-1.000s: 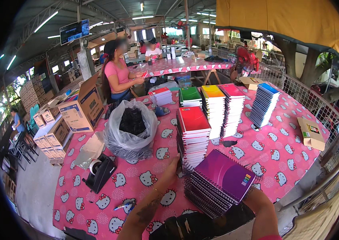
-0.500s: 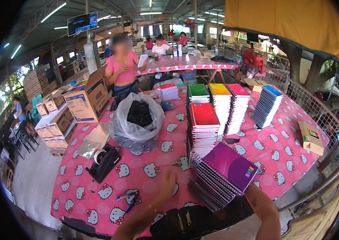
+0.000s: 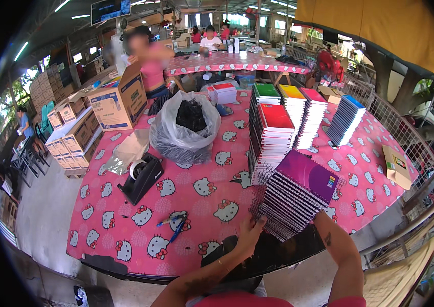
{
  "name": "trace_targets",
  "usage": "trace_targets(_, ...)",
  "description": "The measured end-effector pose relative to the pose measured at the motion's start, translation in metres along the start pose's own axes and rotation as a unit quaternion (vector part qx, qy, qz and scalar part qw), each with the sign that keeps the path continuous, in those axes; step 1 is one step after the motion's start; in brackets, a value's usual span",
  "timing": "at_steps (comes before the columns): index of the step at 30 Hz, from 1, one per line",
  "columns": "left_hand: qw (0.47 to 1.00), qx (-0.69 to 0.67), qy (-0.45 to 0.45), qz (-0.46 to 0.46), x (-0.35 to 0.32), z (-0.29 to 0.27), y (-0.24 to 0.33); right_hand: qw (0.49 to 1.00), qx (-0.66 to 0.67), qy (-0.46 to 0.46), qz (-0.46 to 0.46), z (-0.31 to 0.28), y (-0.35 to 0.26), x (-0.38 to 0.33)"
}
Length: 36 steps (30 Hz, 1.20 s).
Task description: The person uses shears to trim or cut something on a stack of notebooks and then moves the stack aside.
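A fanned stack of purple spiral notebooks [image 3: 304,176] leans at the table's near edge, its coil bindings facing me in slanting rows. My left hand [image 3: 252,231] is at the lower left corner of the stack, fingers curled against it with the thumb up. On the right side, my right hand [image 3: 322,217] holds the stack's edge, its fingers mostly hidden behind the notebooks. Just beyond stands a tall pile of red notebooks [image 3: 277,116]. Behind it are piles of green notebooks [image 3: 266,92], yellow notebooks [image 3: 292,93] and pink notebooks [image 3: 314,95].
Blue notebooks [image 3: 348,118] stand farther right, near an open carton [image 3: 397,168]. Left of centre are a plastic bag [image 3: 183,140] with black contents, a tape dispenser [image 3: 143,179] and pens [image 3: 176,225]. A co-worker [image 3: 150,64] stands beyond a cardboard box [image 3: 118,105].
My left hand has moved right, from over the tablecloth to the purple stack. The notebooks now show more of their coil side. The co-worker has raised an arm towards the box.
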<state>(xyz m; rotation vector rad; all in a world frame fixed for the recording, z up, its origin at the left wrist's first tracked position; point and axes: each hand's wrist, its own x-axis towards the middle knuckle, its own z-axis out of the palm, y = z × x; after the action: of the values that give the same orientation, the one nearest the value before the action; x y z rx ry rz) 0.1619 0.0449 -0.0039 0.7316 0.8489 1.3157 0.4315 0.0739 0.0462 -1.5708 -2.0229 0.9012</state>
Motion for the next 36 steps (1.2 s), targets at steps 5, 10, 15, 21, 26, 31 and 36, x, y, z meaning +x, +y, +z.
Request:
trace_targets(5,0.751,0.566,0.0,0.34,-0.022,-0.072,0.089,0.984,0.173,0.038,-0.026,-0.051,0.04,0.045)
trace_targets(10,0.52,0.812,0.144,0.222,-0.07,-0.191,0.129,0.915,0.27,0.131,-0.269,-0.154,-0.177,0.027)
trace_targets(15,0.75,0.646,0.099,0.095,-0.075,-0.192,0.152,0.921,-0.144,-0.015,-0.361,-0.109,-0.289,0.039)
trace_targets(21,0.976,0.15,-0.152,0.033,-0.062,-0.03,0.187,0.902,-0.351,-0.055,-0.246,-0.082,-0.306,0.072)
trace_targets(26,0.958,0.102,-0.263,-0.058,-0.04,0.031,0.188,0.896,-0.366,-0.072,-0.239,-0.073,-0.304,0.09)
trace_targets(31,0.964,0.065,-0.252,-0.051,-0.02,0.046,0.189,0.907,-0.34,-0.054,-0.242,-0.077,-0.301,0.088)
trace_targets(36,0.963,0.055,-0.257,-0.062,-0.017,0.047,0.19,0.909,-0.34,-0.046,-0.235,-0.075,-0.304,0.083)
